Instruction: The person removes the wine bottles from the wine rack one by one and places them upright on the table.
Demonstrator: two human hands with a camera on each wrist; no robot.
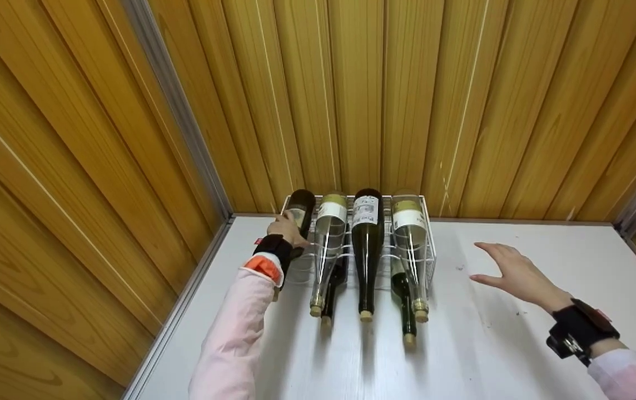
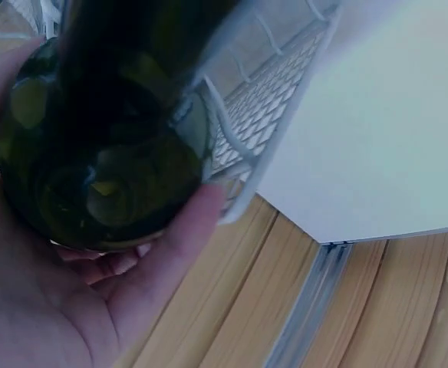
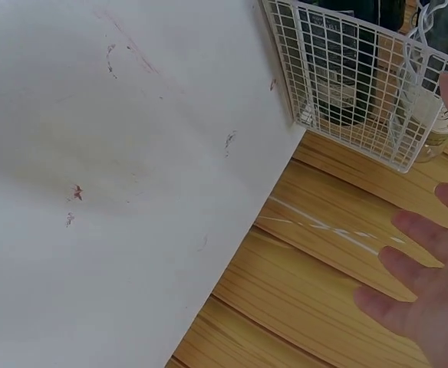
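Pink sleeve (image 1: 234,344); left hand (image 1: 286,229) grips dark bottle (image 2: 109,176) at left of wire rack (image 1: 431,236).
Slack grip could drop it; right hand (image 1: 523,276), right of rack, spreads empty.

Pale pink fabric sleeves (image 1: 232,339) have white cuffs (image 1: 610,360), the left showing a bright orange-red band (image 1: 263,266). Behind the bare hands (image 1: 518,276), broad black wrist straps (image 1: 585,329) bear small red tags (image 1: 602,315); the right carries a black camera (image 1: 560,340).
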